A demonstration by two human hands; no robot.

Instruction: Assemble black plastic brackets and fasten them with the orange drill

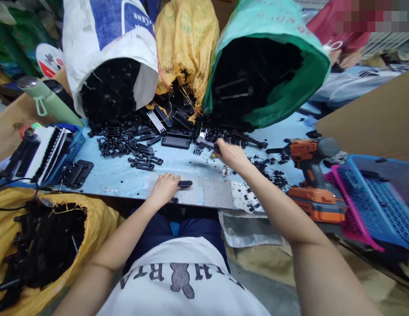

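My left hand (164,189) is at the front edge of the blue work table (118,173), its fingers curled down over a black plastic bar (185,184). One rounded end of the bar sticks out to the right of my fingers, and the rest is hidden under the hand. My right hand (231,153) is raised above the table, closed round what looks like a hammer (206,144). Its grey head points left, and motion blurs it somewhat. Small silvery metal pieces (226,170) and white discs (241,195) lie below my right forearm.
A white sack (108,39), a yellow sack (187,35) and a green sack (266,26) spill black parts (121,140) across the back. An orange cordless drill (313,175) and blue basket (382,193) stand right. Another person's red sleeve (329,26) shows beyond.
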